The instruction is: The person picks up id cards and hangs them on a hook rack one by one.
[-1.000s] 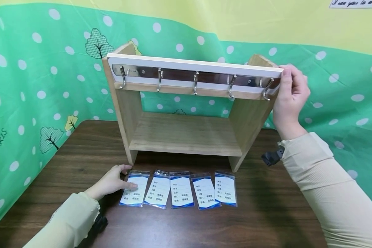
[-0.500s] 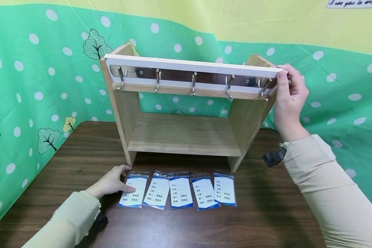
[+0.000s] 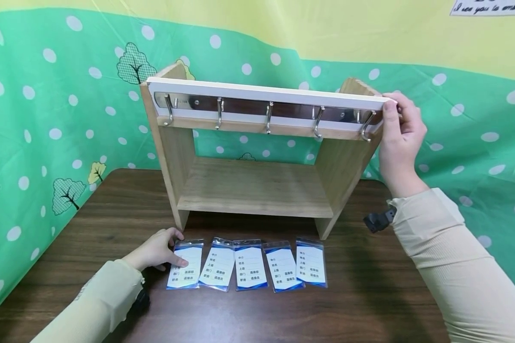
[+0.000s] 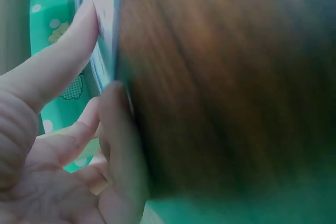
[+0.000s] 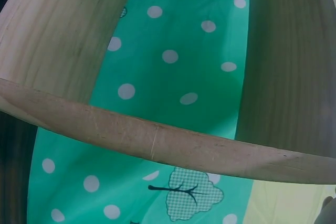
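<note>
My left hand (image 3: 154,252) pinches the leftmost ID badge (image 3: 184,274), thumb on its printed face and fingers at its left edge. The left wrist view shows the thumb (image 4: 63,59) against the badge (image 4: 105,9), with a fingertip at its edge. To the right lie several more clear-sleeved ID badges (image 3: 251,267) in a row, blue and white. Above them, a white hook rack (image 3: 249,90) with several metal hooks (image 3: 269,118) spans the top front of a wooden shelf (image 3: 257,186). At the rack's right end, my right hand (image 3: 403,138) grips the board's corner.
The shelf stands on a dark wooden table (image 3: 223,314), its feet just behind the badges. A green dotted cloth (image 3: 90,95) hangs behind and at the left. Its side panel edge (image 5: 157,137) crosses the right wrist view.
The leftmost badge has shifted slightly and turned a little under my left hand, which has moved slightly right. My right hand keeps its grip on the rack.
</note>
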`<move>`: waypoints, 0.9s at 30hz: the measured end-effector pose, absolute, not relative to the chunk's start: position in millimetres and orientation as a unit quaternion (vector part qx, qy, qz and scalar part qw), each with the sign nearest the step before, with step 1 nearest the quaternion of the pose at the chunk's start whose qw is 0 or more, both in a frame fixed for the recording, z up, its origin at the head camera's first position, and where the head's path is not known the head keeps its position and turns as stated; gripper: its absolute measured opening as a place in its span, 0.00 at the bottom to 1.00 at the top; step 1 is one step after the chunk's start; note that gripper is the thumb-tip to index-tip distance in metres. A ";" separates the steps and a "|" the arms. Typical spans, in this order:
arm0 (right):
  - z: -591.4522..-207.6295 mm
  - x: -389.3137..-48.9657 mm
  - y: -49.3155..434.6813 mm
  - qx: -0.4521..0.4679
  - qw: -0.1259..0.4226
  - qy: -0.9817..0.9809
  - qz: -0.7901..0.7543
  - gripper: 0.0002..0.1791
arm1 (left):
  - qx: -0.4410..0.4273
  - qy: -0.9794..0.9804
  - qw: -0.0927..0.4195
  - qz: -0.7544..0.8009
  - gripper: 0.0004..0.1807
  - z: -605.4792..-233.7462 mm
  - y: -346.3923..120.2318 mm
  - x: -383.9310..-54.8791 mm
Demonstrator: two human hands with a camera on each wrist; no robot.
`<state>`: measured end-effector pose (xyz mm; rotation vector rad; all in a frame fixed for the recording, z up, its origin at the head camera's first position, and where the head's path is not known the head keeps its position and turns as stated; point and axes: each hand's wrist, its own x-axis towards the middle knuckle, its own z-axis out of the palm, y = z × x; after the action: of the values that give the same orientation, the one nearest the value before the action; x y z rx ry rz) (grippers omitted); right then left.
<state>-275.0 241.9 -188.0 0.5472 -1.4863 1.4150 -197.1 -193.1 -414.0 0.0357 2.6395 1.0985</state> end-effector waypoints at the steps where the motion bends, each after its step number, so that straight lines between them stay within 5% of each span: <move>1: -187.8 -274.6 242.0 0.226 0.487 -0.613 0.580 0.11 | 0.013 0.914 0.141 0.379 0.39 -413.2 -192.5 -197.3; 17: -187.0 -272.6 242.5 0.235 0.487 -0.625 0.562 0.13 | 0.000 0.932 0.108 0.346 0.39 -407.9 -188.7 -191.2; 27: -186.4 -269.7 241.5 0.229 0.493 -0.639 0.544 0.13 | -0.017 0.891 0.091 0.445 0.29 -411.0 -201.4 -190.1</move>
<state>-269.7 241.5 -186.4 0.5565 -1.5506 1.3204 -190.1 -201.4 -411.0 -0.0510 2.6473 1.3218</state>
